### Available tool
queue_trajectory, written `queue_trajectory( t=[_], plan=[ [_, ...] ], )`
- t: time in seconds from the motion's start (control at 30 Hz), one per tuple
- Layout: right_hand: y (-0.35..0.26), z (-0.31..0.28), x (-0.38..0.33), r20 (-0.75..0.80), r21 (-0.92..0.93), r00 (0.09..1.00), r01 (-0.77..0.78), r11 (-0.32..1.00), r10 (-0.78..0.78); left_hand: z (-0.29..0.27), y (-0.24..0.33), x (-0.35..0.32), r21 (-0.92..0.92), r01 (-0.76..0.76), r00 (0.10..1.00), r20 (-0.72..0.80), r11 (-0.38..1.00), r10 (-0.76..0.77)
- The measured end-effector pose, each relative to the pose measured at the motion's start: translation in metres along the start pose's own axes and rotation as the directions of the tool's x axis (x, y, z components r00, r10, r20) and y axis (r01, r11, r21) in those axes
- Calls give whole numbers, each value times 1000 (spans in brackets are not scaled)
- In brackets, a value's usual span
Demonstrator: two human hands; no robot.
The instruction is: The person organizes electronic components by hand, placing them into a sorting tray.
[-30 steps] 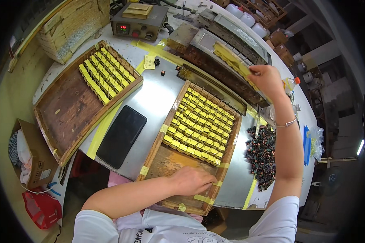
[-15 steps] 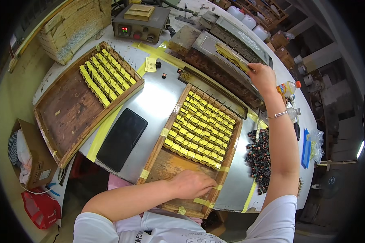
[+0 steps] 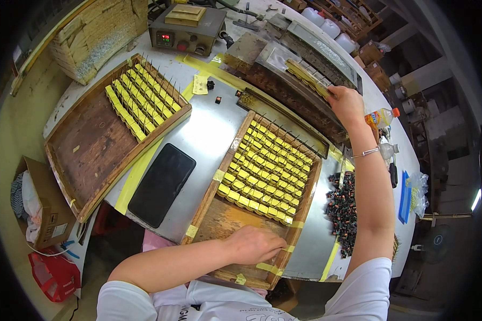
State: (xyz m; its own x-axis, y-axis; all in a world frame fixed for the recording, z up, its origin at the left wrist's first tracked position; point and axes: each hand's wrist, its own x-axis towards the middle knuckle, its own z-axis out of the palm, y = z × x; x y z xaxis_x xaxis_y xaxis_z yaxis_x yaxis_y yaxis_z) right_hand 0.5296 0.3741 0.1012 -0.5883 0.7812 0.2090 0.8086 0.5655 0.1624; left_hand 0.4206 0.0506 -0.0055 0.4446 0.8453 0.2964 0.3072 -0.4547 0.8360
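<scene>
My right hand [image 3: 347, 104] reaches far right and pinches one end of a row of yellow-wrapped parts [image 3: 303, 74] with thin pins. That row lies over the metal trough of a rusty machine [image 3: 305, 99]. My left hand [image 3: 255, 245] is closed, resting over the near part of a wooden tray [image 3: 201, 207], its fingertips by the tray's right wall. What those fingers hold, if anything, is hidden. Several rows of yellow-wrapped coils [image 3: 265, 171] fill the far part of this tray. A second wooden tray [image 3: 93, 155] at the left holds more upright yellow rows [image 3: 142, 101] with pins.
A black phone [image 3: 162, 184] lies between the trays. Small black parts [image 3: 341, 211] are heaped right of the near tray, under my right forearm. A control box [image 3: 186, 31] with a red display stands at the back. Plastic bottles [image 3: 381, 116] stand beside my right wrist.
The row in my right hand shows slightly more of its pale pin side over the trough. My right hand has barely shifted, and my left hand stays in place.
</scene>
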Motion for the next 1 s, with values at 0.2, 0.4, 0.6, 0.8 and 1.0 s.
queue_trajectory(
  t=[0.2, 0.4, 0.6, 0.8, 1.0],
  plan=[
    [3, 3, -1, -20, 10, 1000, 5, 1000, -5, 1, 1, -1, -8, -9, 1000, 1, 1000, 9],
    [3, 2, -1, -7, 3, 1000, -8, 1000, 8, 1, 1, 0, 10, -24, 1000, 8, 1000, 24],
    [2, 1, -1, 14, 5, 999, -33, 999, 33, -1, 2, 0, -17, -2, 1000, -2, 1000, 2],
    [2, -2, -2, 4, -7, 1000, -15, 1000, 15, 0, 3, 0, -15, -5, 1000, -3, 1000, 5],
    [-1, -20, -8, -31, 26, 999, -41, 999, 42, 1, 7, -2, -39, -23, 1000, 7, 999, 24]
  ],
)
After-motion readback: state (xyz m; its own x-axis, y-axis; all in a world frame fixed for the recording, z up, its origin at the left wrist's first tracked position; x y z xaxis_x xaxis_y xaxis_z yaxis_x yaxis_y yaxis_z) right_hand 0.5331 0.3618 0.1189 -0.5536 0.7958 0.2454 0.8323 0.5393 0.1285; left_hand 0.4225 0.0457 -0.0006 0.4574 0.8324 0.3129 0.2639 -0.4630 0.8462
